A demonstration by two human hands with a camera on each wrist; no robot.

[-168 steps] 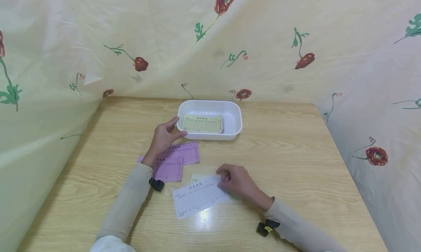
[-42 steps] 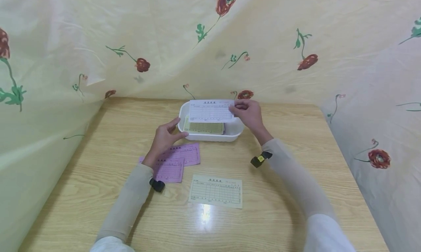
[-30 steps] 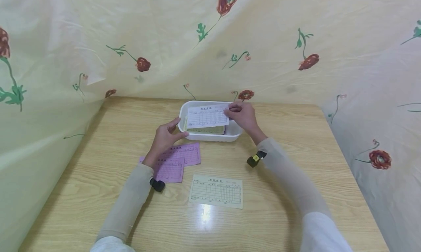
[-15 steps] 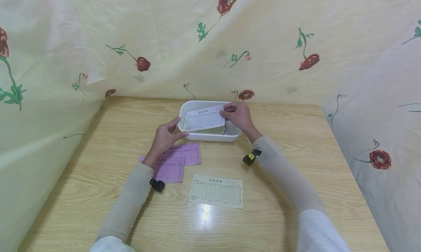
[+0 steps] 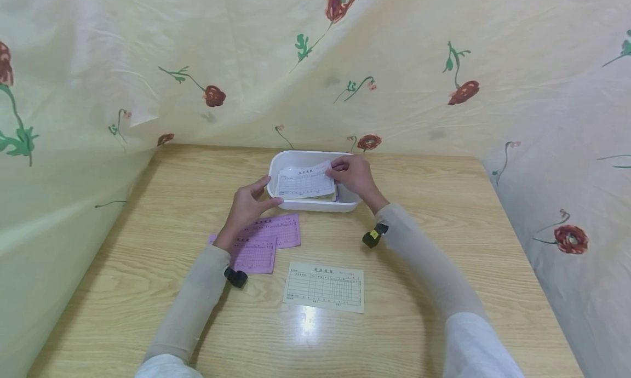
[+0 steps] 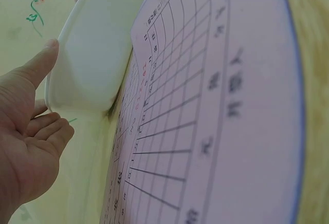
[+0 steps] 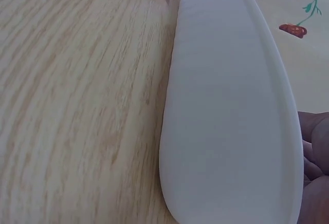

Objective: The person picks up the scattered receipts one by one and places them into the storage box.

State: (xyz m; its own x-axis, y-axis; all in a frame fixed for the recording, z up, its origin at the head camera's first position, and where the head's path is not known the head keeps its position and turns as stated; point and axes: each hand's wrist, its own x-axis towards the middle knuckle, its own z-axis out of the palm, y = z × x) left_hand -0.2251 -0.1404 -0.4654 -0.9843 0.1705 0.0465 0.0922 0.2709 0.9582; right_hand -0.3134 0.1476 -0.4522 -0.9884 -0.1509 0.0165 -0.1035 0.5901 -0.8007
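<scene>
In the head view my right hand [image 5: 356, 174] pinches the right end of a white printed form slip [image 5: 304, 182] over the white plastic tray [image 5: 355, 202]. The slip lies tilted above a yellow slip [image 5: 331, 196], mostly covered. My left hand [image 5: 246, 205] holds the tray's front left corner, thumb on the front rim and fingers at the left end. In the left wrist view, the thumb and a finger meet the tray's rim [image 6: 54, 75]. The right wrist view has the tray's outer wall [image 7: 226, 106] in front of my right hand [image 7: 314, 157], hiding the slip.
Two overlapping purple slips [image 5: 283, 231] lie under and beside the left wrist. A pale yellow-green slip [image 5: 323, 287] lies flat on the wooden table [image 5: 443, 202] nearer me. Flowered cloth [image 5: 256, 49] hangs behind and at both sides.
My right hand took the white slip from the table onto the tray, then lowered it leftward over the yellow slip. The left hand has stayed at the tray's corner.
</scene>
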